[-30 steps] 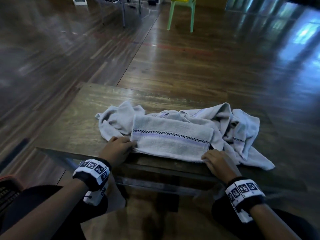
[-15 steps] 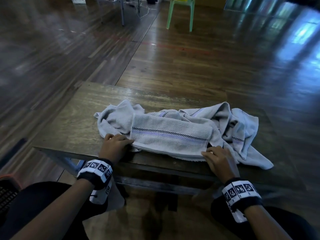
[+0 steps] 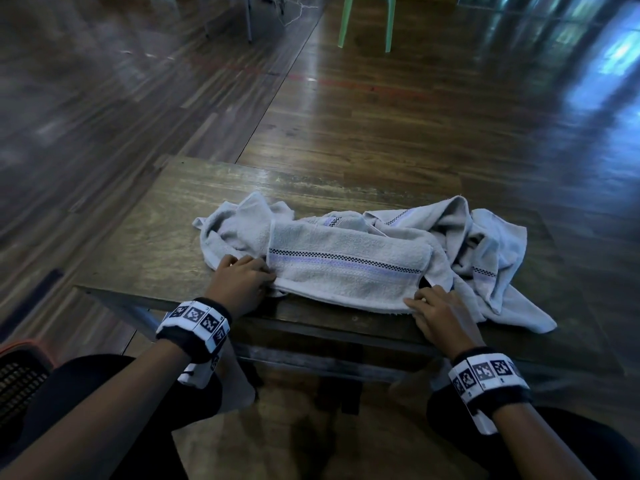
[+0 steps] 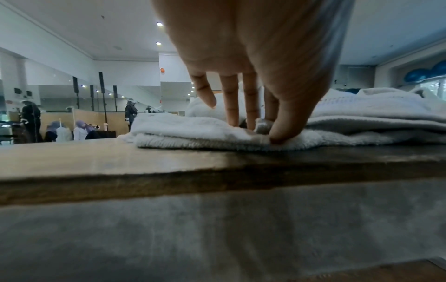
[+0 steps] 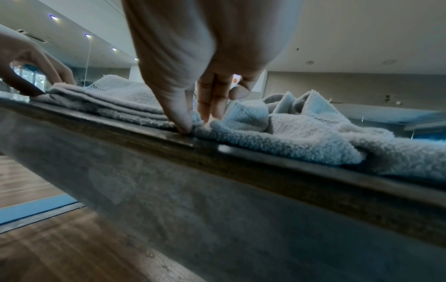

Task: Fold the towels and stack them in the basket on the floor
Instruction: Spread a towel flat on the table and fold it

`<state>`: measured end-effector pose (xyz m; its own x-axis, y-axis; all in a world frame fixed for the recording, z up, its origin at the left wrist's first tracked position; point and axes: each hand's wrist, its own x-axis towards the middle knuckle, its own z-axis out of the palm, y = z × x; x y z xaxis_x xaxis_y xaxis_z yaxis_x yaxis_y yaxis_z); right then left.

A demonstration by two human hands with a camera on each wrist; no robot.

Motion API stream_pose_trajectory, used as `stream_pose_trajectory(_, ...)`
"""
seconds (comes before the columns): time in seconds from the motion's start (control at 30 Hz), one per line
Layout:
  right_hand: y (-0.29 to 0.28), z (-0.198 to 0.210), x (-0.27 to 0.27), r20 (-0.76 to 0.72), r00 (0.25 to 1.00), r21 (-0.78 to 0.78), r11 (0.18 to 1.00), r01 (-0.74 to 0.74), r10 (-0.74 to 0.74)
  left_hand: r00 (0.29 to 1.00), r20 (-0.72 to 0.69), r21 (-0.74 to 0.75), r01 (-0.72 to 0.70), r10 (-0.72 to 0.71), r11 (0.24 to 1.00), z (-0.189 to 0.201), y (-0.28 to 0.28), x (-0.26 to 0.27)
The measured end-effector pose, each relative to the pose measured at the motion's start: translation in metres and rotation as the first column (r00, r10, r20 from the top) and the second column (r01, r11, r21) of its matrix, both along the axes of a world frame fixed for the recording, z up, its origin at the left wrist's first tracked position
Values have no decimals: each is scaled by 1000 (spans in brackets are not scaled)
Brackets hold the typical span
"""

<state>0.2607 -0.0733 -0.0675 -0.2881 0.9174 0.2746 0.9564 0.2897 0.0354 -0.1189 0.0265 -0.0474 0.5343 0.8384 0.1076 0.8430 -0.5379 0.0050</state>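
A grey folded towel (image 3: 346,271) with a checkered and purple band lies near the front edge of the wooden table (image 3: 145,244), on top of other crumpled grey towels (image 3: 485,244). My left hand (image 3: 242,282) pinches the folded towel's near left corner; the left wrist view shows the left hand (image 4: 265,131) with thumb and forefinger on the towel (image 4: 193,131). At the near right corner, my right hand (image 3: 440,313) holds the edge. In the right wrist view the right hand (image 5: 195,122) pinches the towel (image 5: 289,137) between thumb and fingers.
A dark mesh basket with an orange rim (image 3: 17,375) stands on the floor at my lower left, partly cut off. A green plastic chair (image 3: 367,22) and metal table legs stand far back. My knees are under the table's front edge.
Both hands keep their hold on the near corners. The folded towel's near edge has slid slightly farther from the table's front edge.
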Motion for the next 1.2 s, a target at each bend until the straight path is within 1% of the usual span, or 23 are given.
stream_pose_trajectory(0.13, -2, -1, -3, -27, 999, 11, 999, 34, -33, 999, -20, -13, 39, -40, 999, 5, 2, 4)
stream_pose_trajectory(0.23, -3, 3, -4, -107, 991, 28, 996, 84, -80, 997, -20, -8, 69, -70, 998, 8, 3, 7)
stream_pose_trajectory(0.33, 1, 16, -8, -159, 982, 56, 992, 113, -103, 996, 77, 19, 37, -39, 999, 7, 7, 7)
stream_pose_trajectory(0.4, 5, 26, -10, -219, 969, 71, 989, 129, -111, 982, 190, 5, 5, -6, 1000, 10, 5, 7)
stream_pose_trajectory(0.47, 6, 36, -10, -327, 934, 52, 984, 171, -145, 930, 367, -24, -5, 13, 1000, 17, 1, 8)
stream_pose_trajectory(0.5, 5, 41, -10, -386, 908, 35, 981, 189, -161, 884, 467, -47, -12, 32, 999, 22, -1, 9)
stream_pose_trajectory(0.53, 2, 47, -9, -450, 877, 21, 979, 202, -171, 832, 551, -73, -27, 63, 997, 28, -2, 9)
stream_pose_trajectory(0.6, -4, 59, -8, -587, 786, -20, 974, 225, -193, 757, 645, -100, -48, 102, 994, 38, -3, 8)
stream_pose_trajectory(0.63, -7, 65, -8, -645, 737, -50, 973, 224, -203, 736, 672, -86, -39, 87, 996, 44, -4, 7)
stream_pose_trajectory(0.67, -10, 72, -8, -689, 697, -65, 975, 213, -198, 714, 699, -40, -17, 41, 999, 51, -7, 6)
stream_pose_trajectory(0.73, -18, 86, -7, -750, 641, -55, 982, 183, -161, 661, 746, 74, 41, -82, 996, 69, -14, 5)
stream_pose_trajectory(0.8, -25, 104, -8, -793, 599, -15, 987, 158, -108, 634, 756, 149, 74, -161, 986, 89, -18, 3)
stream_pose_trajectory(0.87, -31, 121, -6, -809, 585, 28, 992, 122, -49, 628, 759, 153, 85, -173, 984, 105, -22, 1)
stream_pose_trajectory(1.0, -39, 149, 0, -764, 645, 53, 997, 49, 9, 652, 731, 160, 119, -199, 980, 125, -29, -1)
stream_pose_trajectory(1.07, -42, 158, 1, -745, 666, 59, 998, 22, 29, 685, 689, 186, 151, -238, 971, 126, -32, -2)
stream_pose_trajectory(1.13, -44, 164, 0, -722, 691, 54, 999, 1, 38, 732, 616, 213, 201, -291, 956, 123, -35, -3)
stream_pose_trajectory(1.2, -45, 166, 1, -708, 706, 52, 999, 1, 36, 760, 571, 213, 228, -310, 950, 117, -37, -3)
